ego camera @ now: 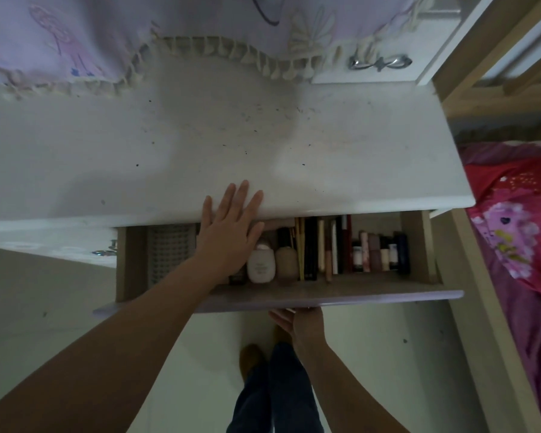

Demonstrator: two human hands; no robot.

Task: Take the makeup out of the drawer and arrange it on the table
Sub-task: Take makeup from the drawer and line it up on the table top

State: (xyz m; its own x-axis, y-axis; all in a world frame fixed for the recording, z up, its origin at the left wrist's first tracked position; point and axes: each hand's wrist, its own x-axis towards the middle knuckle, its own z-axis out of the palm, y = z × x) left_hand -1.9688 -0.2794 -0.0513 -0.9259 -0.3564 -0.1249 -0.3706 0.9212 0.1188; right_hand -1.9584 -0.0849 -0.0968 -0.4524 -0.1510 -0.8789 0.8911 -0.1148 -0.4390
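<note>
Head view: left hand (228, 234) overhangs drawer (294, 296) makeup (325, 248).

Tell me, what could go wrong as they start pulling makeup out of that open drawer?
The bottles and tubes lie packed side by side, so lifting the white bottle may drag its neighbours. The left hand reaches under the table edge and could knock it. The right hand under the drawer front may tip it.

Dim, soft light fills the room. A pale floor (372, 354) spans the bottom of the frame. At the right edge stands a wooden bed frame (494, 67) with a red and pink flowered blanket (519, 232). Across the top hangs a lilac fringed cloth (113, 35), beside a white cabinet door's silver handle (380, 63).
</note>
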